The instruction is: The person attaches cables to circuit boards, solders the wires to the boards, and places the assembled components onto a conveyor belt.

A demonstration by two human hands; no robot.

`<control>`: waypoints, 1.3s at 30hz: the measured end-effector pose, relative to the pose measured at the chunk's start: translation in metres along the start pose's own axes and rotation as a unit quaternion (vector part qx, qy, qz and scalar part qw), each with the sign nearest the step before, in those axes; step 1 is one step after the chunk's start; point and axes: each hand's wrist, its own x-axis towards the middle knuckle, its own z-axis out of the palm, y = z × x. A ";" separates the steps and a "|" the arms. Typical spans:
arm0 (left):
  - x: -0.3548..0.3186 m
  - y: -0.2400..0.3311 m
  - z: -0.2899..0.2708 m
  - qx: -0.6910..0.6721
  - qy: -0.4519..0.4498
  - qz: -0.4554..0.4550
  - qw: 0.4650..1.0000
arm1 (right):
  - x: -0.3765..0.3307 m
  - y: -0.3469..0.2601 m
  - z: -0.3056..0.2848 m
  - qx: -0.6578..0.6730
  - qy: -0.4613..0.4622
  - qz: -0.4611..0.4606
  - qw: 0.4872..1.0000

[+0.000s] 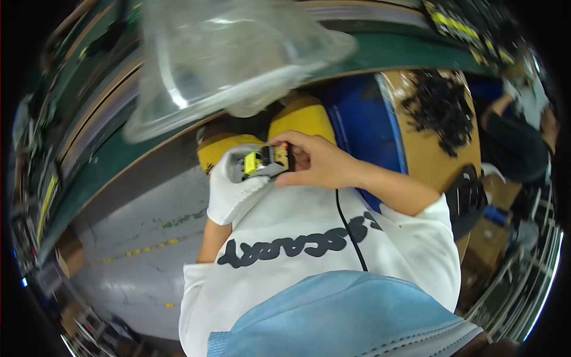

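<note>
My left hand (231, 191), in a white glove, is closed around the left side of a small boxy assembly with a grey and black body and a bright yellow-green block (252, 163). Bare, my right hand (321, 162) grips the same assembly from the right, its thumb below and fingers curled over the end. A tan and black end (281, 156) of the piece, with a tiny orange spot, shows between the fingers. Both hands are in front of my white shirt. Blur hides the exact kind of the piece.
A large translucent plastic tub (232, 65) stands on the green bench (392, 52) ahead. Yellow rounded shapes (303, 122) are beneath it. Right of my hands are a blue bin (366, 128) and cardboard (425, 169) bearing a pile of black strips (439, 110). Another person (516, 140) sits far right.
</note>
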 end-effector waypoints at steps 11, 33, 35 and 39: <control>0.021 -0.011 0.018 -0.178 0.063 -0.009 0.982 | -0.054 -0.059 -0.067 -0.480 0.096 -0.015 0.872; 0.026 -0.032 0.020 -0.251 0.048 -0.084 0.963 | -0.125 -0.041 -0.229 -0.626 0.350 0.122 0.687; 0.024 -0.032 0.020 -0.255 0.039 -0.091 0.962 | -0.125 -0.047 -0.230 -0.629 0.362 0.139 0.673; 0.023 -0.039 0.015 -0.267 0.041 -0.117 0.956 | -0.137 -0.056 -0.235 -0.667 0.424 0.073 0.608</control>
